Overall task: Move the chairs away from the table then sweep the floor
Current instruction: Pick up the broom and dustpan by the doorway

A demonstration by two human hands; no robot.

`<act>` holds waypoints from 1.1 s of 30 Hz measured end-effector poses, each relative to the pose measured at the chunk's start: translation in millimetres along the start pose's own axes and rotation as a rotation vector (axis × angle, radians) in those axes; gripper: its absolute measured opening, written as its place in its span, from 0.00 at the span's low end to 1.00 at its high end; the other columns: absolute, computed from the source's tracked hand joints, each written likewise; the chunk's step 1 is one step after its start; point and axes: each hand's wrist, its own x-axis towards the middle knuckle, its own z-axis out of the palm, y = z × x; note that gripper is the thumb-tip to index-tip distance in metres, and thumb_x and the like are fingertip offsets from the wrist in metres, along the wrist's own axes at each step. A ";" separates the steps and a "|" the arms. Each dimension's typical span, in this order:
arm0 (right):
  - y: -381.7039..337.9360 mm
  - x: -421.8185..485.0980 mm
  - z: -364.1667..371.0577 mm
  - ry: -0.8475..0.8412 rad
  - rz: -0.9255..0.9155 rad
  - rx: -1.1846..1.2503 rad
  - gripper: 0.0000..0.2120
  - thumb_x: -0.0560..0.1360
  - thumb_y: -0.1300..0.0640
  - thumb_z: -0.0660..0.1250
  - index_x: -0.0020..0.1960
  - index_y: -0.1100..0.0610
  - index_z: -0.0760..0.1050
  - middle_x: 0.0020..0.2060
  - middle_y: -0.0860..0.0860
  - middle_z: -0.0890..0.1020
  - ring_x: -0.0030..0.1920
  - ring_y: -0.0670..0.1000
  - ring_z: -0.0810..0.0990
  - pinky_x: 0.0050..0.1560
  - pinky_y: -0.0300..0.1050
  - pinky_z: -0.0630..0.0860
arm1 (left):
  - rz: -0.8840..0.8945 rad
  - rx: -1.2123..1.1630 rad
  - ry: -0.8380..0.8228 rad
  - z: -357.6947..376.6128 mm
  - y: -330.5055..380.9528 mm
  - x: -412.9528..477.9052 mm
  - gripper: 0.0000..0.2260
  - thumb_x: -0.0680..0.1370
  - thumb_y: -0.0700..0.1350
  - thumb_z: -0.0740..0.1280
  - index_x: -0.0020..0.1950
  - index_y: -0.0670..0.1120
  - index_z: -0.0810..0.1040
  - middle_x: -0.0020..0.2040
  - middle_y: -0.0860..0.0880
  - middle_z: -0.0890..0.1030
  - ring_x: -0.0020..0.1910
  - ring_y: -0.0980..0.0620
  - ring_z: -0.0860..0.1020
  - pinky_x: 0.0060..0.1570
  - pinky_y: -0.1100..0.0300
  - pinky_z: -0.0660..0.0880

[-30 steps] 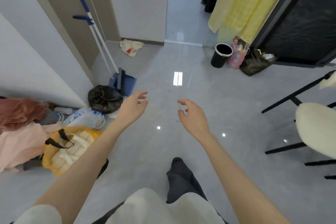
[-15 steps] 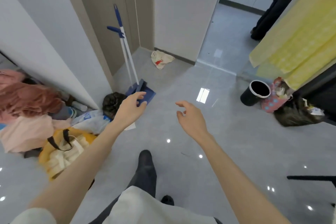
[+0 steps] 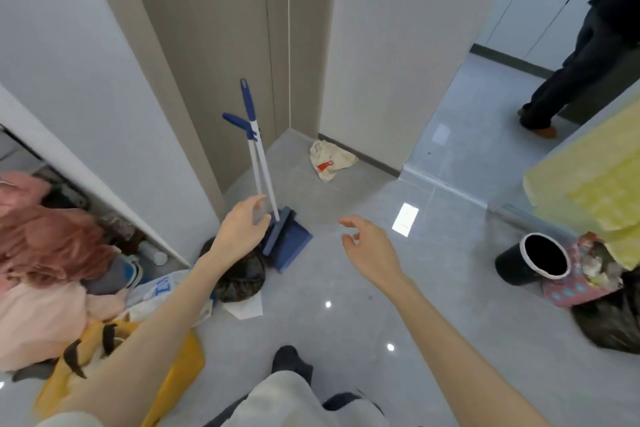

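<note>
A single view, worn on the person's head, looks forward and steeply down over the grey floor (image 3: 363, 322). It faces the blue dustpan (image 3: 289, 241) standing near in the wall corner. The wearer's own legs (image 3: 291, 366) fill the bottom edge, below the dustpan.

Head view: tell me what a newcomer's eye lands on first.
The blue-and-white broom and dustpan standing in the corner by the door draw the eye, with the left hand open right at their shafts. The right hand hangs open over the grey floor, and a pink clothes heap fills the left edge.
</note>
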 end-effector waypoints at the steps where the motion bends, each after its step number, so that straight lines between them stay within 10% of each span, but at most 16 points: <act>1: -5.6 20.4 -1.5 -0.011 -0.001 0.011 0.17 0.79 0.59 0.60 0.67 0.53 0.72 0.65 0.48 0.76 0.63 0.50 0.75 0.66 0.44 0.71 | -0.019 -0.003 0.005 -5.2 -0.7 19.0 0.21 0.80 0.44 0.61 0.73 0.45 0.65 0.68 0.45 0.73 0.66 0.44 0.72 0.63 0.53 0.68; 21: -55.2 334.6 -24.2 -0.437 -0.320 -0.114 0.18 0.78 0.60 0.59 0.67 0.52 0.72 0.62 0.51 0.79 0.55 0.53 0.80 0.60 0.48 0.76 | -0.370 0.072 0.174 -15.3 2.6 229.3 0.25 0.80 0.43 0.60 0.77 0.47 0.58 0.72 0.40 0.68 0.69 0.40 0.68 0.68 0.51 0.66; 33: -123.7 420.9 33.5 -0.448 -0.390 -0.035 0.19 0.78 0.62 0.62 0.68 0.56 0.72 0.65 0.50 0.77 0.63 0.51 0.76 0.64 0.41 0.70 | -0.258 0.328 0.095 -49.6 -51.1 321.0 0.29 0.78 0.35 0.58 0.78 0.48 0.55 0.78 0.48 0.57 0.76 0.43 0.55 0.70 0.46 0.64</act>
